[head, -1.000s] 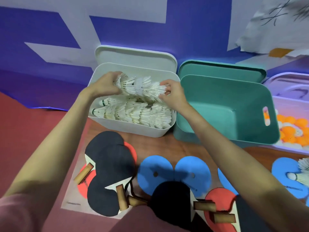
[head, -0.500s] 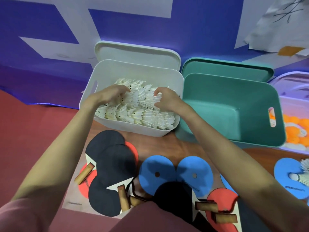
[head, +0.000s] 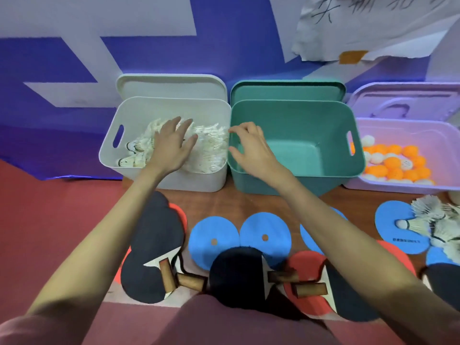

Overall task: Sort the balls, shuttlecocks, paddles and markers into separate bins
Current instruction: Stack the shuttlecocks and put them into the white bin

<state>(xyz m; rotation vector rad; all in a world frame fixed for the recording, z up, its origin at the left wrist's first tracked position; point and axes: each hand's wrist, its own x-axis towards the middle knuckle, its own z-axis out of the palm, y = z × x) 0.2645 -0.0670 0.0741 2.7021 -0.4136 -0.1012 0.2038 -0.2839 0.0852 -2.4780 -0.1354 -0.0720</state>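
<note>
My left hand lies flat with fingers spread on the shuttlecocks in the white bin, my right hand hangs loose and empty over the green bin just right of it, and paddles lie on the brown floor in front.

Wooden floor, three bins, paddles, blue discs, loose shuttlecocks

Handwritten characters cross the white paper sheet at one o'clock, too cropped to read. Small dark print on the blue disc at four o'clock is illegible.
</note>
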